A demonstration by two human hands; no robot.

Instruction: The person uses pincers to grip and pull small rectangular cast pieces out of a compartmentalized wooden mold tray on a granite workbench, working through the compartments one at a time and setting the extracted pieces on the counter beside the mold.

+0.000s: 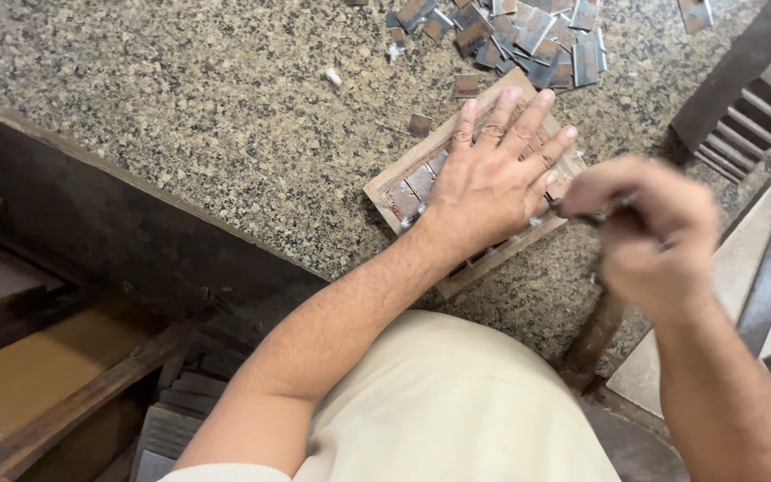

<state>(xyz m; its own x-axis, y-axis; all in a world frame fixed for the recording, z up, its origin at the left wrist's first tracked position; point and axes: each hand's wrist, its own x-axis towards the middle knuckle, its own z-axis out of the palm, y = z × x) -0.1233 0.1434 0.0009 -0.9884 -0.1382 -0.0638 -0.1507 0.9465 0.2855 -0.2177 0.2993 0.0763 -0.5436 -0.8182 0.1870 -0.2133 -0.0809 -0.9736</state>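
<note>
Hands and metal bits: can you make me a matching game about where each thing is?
Things:
1. left hand
2. right hand
3. pile of metal pieces
4. wooden tray

Places:
A. heaped at the top edge of the stone counter
B. pressed flat on the tray
C. lying on the speckled stone counter, under a hand
D. raised beside the tray, pinching something small and dark

Pairs: 1-B, 2-D, 3-A, 4-C
</note>
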